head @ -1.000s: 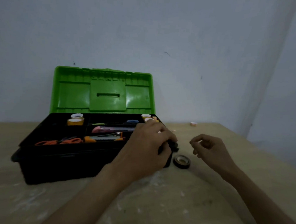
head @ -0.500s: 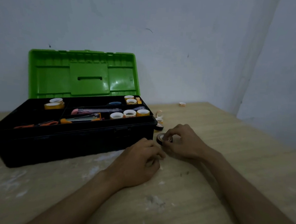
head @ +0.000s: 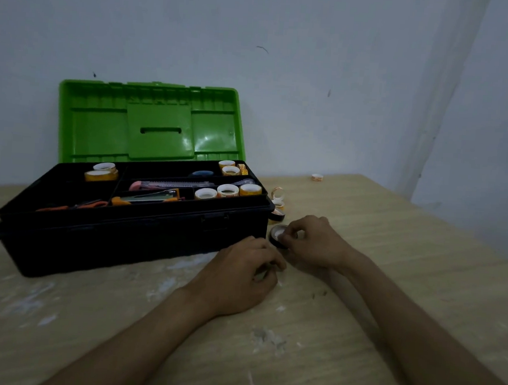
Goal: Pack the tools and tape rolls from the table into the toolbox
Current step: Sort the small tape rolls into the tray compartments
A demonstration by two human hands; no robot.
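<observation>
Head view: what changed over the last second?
The right hand came down and now pinches the black tape roll, tipping it up. The left hand withdrew from the toolbox corner to the table. Toolbox contents stayed put, lid open.

The one camera is sitting on my head. It is looking forward and down at the wooden table (head: 407,263). My left hand (head: 237,281) and my right hand (head: 315,241) are showing close up in the middle. The open toolbox (head: 117,237) is sitting a bit farther off on the left, and the wall (head: 286,59) is filling the top.
</observation>
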